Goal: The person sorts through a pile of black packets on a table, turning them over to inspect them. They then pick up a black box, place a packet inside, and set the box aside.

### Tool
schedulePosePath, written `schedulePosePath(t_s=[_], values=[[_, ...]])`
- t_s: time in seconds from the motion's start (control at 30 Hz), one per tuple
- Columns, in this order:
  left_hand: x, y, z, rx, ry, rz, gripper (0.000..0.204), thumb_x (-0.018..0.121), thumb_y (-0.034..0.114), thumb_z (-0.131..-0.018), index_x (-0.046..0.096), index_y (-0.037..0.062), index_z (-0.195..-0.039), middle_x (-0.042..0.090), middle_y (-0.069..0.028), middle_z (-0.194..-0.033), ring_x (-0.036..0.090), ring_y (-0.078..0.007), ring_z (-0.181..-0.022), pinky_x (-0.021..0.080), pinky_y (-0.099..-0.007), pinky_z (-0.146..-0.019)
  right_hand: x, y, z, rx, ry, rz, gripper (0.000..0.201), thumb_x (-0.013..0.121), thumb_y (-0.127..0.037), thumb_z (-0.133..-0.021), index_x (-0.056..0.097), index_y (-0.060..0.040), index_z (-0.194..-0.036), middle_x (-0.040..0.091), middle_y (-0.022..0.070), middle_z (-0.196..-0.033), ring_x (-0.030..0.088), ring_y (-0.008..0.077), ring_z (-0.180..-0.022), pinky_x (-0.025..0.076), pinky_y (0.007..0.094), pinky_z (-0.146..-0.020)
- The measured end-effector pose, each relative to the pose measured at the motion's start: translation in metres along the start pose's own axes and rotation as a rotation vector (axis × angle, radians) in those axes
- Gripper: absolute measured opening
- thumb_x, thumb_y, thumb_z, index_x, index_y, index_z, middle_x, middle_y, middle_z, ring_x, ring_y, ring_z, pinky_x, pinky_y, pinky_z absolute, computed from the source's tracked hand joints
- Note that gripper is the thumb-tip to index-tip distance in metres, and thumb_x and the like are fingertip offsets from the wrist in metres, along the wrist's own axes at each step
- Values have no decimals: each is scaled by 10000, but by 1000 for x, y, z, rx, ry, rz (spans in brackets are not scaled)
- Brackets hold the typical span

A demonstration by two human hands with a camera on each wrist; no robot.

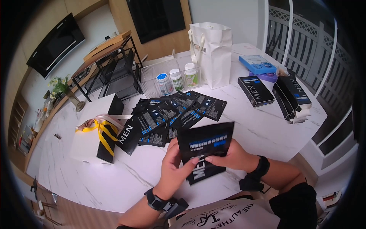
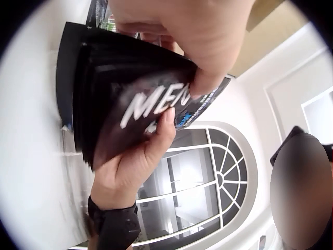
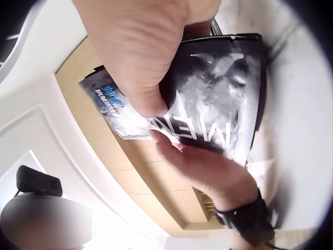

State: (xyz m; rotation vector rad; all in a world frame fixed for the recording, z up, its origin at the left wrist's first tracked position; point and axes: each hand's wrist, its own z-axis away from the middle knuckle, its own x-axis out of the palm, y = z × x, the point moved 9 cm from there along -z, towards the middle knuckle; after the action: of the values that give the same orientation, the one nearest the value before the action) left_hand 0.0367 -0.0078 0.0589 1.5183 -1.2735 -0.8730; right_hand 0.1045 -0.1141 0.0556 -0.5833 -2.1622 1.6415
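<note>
Both hands hold a stack of black sachets point(image 1: 206, 147) marked MEN above the table's front part. The left hand point(image 1: 173, 170) grips its left side, thumb on the front face; the right hand point(image 1: 238, 156) grips the right side, thumb also on the front. In the left wrist view several sachet edges point(image 2: 88, 104) are fanned slightly apart, with the left hand point(image 2: 182, 31) at the top. The right wrist view shows the glossy front sachet point(image 3: 213, 88) under the right hand's thumb point(image 3: 145, 99). Fingers behind the stack are mostly hidden.
Behind the hands lies a spread pile of black sachets point(image 1: 164, 118). A white box with ribbons point(image 1: 91, 143) is at left. Bottles point(image 1: 176, 79) stand in a clear tray beside a white paper bag point(image 1: 217, 57). Black boxes point(image 1: 255, 91) and a blue box point(image 1: 257, 64) are at right.
</note>
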Motion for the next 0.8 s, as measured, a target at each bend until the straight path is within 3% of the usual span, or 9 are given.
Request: schedulePosePath(t_s=[0.07,0.17,0.2,0.23,0.33,0.4,0.6,0.7,0.8], values=[[-2,-6,2,-72,13,124,502,616,-10,-746,410,19,-1203,505,-63,-1087,478,-148,-1030,359,-271,-903,9,2,-2,19,-65,-114,479,639,-49,-763,409,-9,-1182,525,53,-1094,489,110,-1007,407,267,-873],[36,-47,34,-679,-133,957,470,548,125,-838,357,14,-1252,522,-107,-1128,547,-204,-1008,453,-343,-879,10,12,-7,25,-33,-160,496,635,-56,-767,383,-5,-1191,516,60,-1098,492,117,-1011,410,276,-879],[36,-51,34,-618,-123,872,469,501,246,-872,358,13,-1252,511,-144,-1159,550,-247,-1025,463,-388,-884,9,15,-8,27,-36,-140,497,635,-63,-769,377,-6,-1191,508,62,-1108,491,121,-1019,408,280,-883],[36,-54,33,-616,-124,873,469,501,246,-872,358,13,-1252,511,-144,-1159,550,-247,-1025,463,-388,-884,10,17,-8,26,-37,-138,497,635,-63,-769,377,-6,-1191,508,62,-1108,491,121,-1019,408,280,-883],[44,-52,31,-673,-159,1195,498,474,326,-879,363,16,-1253,511,-155,-1158,549,-271,-1021,459,-399,-885,5,15,-8,-23,42,-97,538,658,-86,-751,361,2,-1191,515,83,-1099,501,132,-1007,412,289,-879],[44,-55,31,-679,-153,1213,529,442,390,-883,364,27,-1260,499,-159,-1180,530,-292,-1048,431,-416,-915,2,11,-7,-38,57,176,729,668,-101,-749,210,8,-1306,394,138,-1260,417,202,-1156,345,332,-964],[49,-48,38,-607,-250,1247,567,453,432,-872,349,58,-1286,475,-131,-1226,489,-273,-1108,380,-433,-962,-4,-14,-4,-288,185,552,977,737,-181,-667,80,12,-1364,215,219,-1338,256,306,-1254,225,367,-1031],[54,-48,43,-589,-361,1284,592,446,457,-868,337,62,-1295,471,-126,-1233,487,-266,-1114,380,-430,-963,-1,-27,-3,-298,142,618,982,744,-196,-649,100,13,-1360,207,217,-1346,228,321,-1268,209,371,-1038],[69,-40,49,-697,-448,1040,739,471,532,-817,258,50,-1335,403,-169,-1291,427,-291,-1175,341,-430,-991,-9,-38,0,-333,128,598,884,713,-168,-679,163,4,-1349,207,185,-1366,236,309,-1268,206,368,-1039]])
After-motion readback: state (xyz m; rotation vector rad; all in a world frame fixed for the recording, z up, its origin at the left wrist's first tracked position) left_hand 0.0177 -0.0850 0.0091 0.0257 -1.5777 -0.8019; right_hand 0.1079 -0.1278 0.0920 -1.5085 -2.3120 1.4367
